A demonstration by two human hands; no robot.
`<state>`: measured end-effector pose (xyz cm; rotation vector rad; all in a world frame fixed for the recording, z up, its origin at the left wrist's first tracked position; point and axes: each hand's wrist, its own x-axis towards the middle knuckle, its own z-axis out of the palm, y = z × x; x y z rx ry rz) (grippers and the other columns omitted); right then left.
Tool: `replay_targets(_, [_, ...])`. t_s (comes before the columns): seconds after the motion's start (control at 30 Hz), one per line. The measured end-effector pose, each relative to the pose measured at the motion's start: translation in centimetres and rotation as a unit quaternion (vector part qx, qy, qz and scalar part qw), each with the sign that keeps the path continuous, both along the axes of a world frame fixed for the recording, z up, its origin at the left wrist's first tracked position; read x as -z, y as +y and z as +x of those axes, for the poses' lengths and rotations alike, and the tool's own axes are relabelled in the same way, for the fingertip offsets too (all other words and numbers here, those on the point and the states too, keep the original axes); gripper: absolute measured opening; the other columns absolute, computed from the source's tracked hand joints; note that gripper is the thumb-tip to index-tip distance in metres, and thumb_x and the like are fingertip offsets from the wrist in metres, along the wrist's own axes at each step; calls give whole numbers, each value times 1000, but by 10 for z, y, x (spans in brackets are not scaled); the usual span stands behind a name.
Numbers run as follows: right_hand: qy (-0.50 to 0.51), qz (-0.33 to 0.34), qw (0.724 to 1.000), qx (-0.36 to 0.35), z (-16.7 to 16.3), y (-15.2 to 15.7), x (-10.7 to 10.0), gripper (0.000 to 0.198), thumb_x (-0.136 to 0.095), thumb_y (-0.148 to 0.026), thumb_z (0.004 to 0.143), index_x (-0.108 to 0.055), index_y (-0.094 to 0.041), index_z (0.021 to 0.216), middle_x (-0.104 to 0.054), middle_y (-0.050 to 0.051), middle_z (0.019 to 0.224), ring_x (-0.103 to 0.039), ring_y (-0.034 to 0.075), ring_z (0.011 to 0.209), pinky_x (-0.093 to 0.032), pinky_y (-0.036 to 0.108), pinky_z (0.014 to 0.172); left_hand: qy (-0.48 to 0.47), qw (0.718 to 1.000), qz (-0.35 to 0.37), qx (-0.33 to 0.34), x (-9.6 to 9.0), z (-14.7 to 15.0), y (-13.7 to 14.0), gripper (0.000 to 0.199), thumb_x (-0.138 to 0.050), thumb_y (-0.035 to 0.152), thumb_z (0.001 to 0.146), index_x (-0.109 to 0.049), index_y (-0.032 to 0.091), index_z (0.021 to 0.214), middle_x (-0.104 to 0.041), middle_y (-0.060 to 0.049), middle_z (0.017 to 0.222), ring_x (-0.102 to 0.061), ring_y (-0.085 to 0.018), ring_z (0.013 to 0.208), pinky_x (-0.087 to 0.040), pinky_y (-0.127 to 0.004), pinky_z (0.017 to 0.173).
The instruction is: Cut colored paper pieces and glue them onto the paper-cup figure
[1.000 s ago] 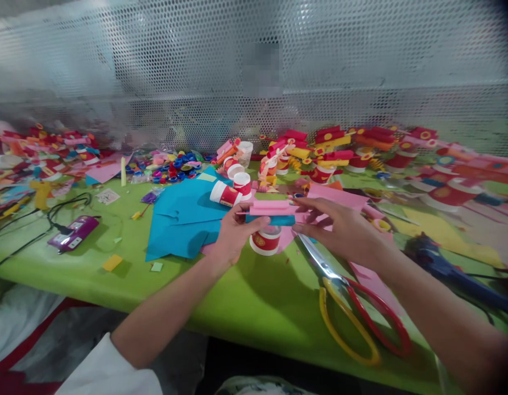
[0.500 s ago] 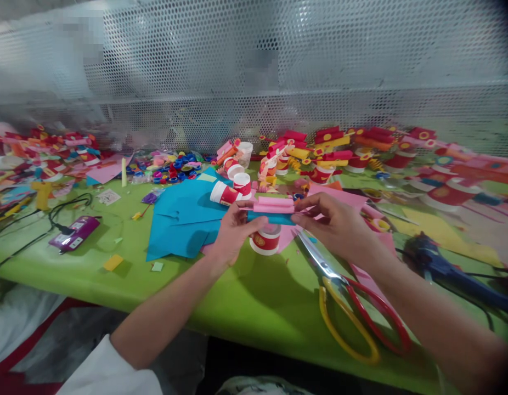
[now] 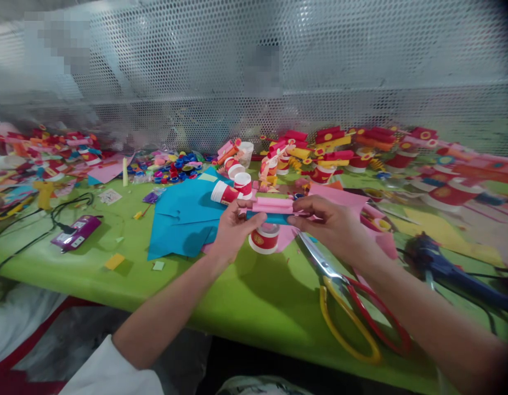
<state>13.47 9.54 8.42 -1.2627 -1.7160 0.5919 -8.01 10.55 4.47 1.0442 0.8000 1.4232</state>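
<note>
"Green tabletop (image 3: 246, 299), nearest: what's on it?"

"Scissors (image 3: 338, 277), handles toward the wearer, probably for easy reach."

"And the hands?"

"Left hand (image 3: 231, 230) and right hand (image 3: 336, 225) pinch opposite ends of pink and blue paper rolls (image 3: 272, 207), likely keeping them level, by a red-and-white cup (image 3: 264, 241); contact unclear."

"Beyond?"

"Paper models (image 3: 332, 135), then perforated wall (image 3: 188, 66)."

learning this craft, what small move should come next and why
Perhaps settle the blue roll squarely on the red-banded cup: the left hand and right hand hold its ends, the cup shows just below, contact is unclear, and roll-topped cups stand behind.
</note>
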Motion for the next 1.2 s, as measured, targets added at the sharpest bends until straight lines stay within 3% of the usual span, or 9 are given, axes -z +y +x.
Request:
replay_targets(0.23, [107, -69, 992, -7, -2, 1, 5, 53, -93, -72, 66, -78, -25, 86, -74, 2, 78, -61, 17, 61, -52, 32, 55, 13, 1000, 0, -13, 1, -2, 1, 42, -99, 43, 62, -71, 22, 85, -73, -1, 106, -47, -8, 67, -43, -28, 64])
replay_targets(0.37, [167, -103, 980, -8, -4, 3, 10, 60, -98, -73, 54, -81, -26, 87, -72, 0, 70, -62, 17, 58, -56, 33, 54, 0, 1000, 2, -2, 1, -2, 2, 41, -100, 43, 62, -73, 22, 83, -75, -1, 108, -50, -8, 66, -46, -27, 63])
replay_targets(0.57, [228, -126, 965, -7, -8, 1, 12, 55, -103, -67, 47, -82, -28, 79, -74, -1, 74, -62, 15, 61, -58, 32, 57, 7, 1000, 4, -13, 1, -3, 3, 40, -102, 42, 59, -78, 21, 84, -77, -1, 104, -52, -6, 64, -46, -24, 59])
replay_targets(0.87, [265, -136, 955, 9, -14, -1, 17, 48, -105, -64, 46, -83, -33, 76, -71, -1, 65, -58, 18, 60, -54, 36, 56, -8, 1000, 4, -27, 0, 0, 3, 36, -102, 43, 57, -82, 22, 78, -80, -2, 99, -55, -7, 62, -48, -24, 58])
replay_targets(1.2, [288, -116, 950, 26, -22, -4, 16, 46, -106, -56, 48, -80, -27, 71, -73, 0, 83, -58, 16, 69, -50, 32, 61, 6, 999, 27, -22, 2, -1, 3, 32, -100, 44, 63, -83, 22, 79, -81, -6, 113, -64, -11, 73, -54, -28, 68])
